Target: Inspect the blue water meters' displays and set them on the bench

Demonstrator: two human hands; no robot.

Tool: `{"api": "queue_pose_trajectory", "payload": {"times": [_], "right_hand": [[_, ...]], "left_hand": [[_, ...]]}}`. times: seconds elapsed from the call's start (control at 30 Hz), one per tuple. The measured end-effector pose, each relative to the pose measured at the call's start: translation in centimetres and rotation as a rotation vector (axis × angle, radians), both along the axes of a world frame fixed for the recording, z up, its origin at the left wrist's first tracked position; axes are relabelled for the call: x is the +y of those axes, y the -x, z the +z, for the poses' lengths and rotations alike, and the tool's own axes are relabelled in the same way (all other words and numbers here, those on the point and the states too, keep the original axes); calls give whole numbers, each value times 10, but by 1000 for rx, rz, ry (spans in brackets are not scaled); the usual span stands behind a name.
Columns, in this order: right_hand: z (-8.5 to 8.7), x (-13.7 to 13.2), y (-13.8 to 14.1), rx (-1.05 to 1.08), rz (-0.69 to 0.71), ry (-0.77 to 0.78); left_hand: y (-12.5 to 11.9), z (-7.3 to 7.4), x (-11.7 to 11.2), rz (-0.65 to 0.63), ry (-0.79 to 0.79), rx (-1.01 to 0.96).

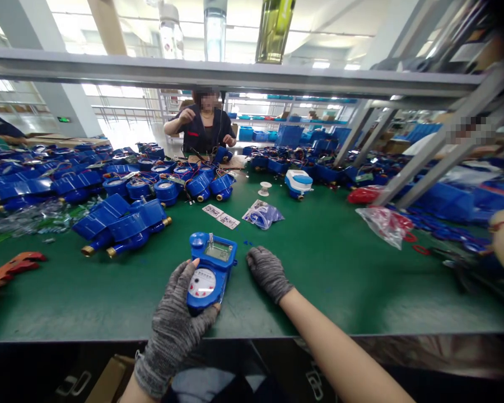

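Note:
My left hand (178,310), in a grey knit glove with bare fingertips, grips a blue water meter (222,275) by its lower end. The meter has a small grey display, a round white dial with red marks and a round blue cap at its upper left. To its right, my right hand (269,272), gloved the same way, rests on the green table (319,302) with fingers bent together; their tips are hidden. Tiny blue pieces (247,243) lie just beyond those fingers. A bag of small blue parts (264,215) and a strip of printed labels (220,216) lie farther back.
Several finished-looking blue meters (124,224) lie at left, more behind. A white-and-blue meter (298,182) and white spool (264,188) stand at back. A red wrench-like tool (17,266) is at far left, a bag of red rings (386,224) at right. A co-worker (205,123) sits opposite.

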State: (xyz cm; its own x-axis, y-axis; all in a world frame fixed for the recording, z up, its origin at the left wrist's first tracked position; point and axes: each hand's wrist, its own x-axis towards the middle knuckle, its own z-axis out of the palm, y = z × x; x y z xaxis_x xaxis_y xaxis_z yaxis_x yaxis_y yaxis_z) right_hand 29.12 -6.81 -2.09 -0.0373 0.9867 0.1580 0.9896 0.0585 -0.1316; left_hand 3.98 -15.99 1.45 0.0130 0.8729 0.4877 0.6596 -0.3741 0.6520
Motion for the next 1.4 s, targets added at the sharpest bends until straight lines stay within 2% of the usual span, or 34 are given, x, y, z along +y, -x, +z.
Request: {"api": "queue_pose_trajectory", "payload": {"times": [0.1,0.27,0.6,0.83,1.1,1.4], "right_hand": [[-2,4,-2,-8,-16,-30],[-5,1,-8,-4,-1,-65],[-5,4,-13,31,-29,-92],[-1,-2,-13,-9,31,-74],[5,-2,-9,8,20,-64],[1,5,-15,36,-11,-53]], "left_hand": [[-7,-8,-4,43,-61,-11],[-9,-15,-5,69,-70,-78],[-11,-20,-2,60,-94,-106],[-11,-21,-4,67,-93,-111],[-13,-21,-4,62,-95,-141],[-13,-21,-5,71,-88,-124]]}}
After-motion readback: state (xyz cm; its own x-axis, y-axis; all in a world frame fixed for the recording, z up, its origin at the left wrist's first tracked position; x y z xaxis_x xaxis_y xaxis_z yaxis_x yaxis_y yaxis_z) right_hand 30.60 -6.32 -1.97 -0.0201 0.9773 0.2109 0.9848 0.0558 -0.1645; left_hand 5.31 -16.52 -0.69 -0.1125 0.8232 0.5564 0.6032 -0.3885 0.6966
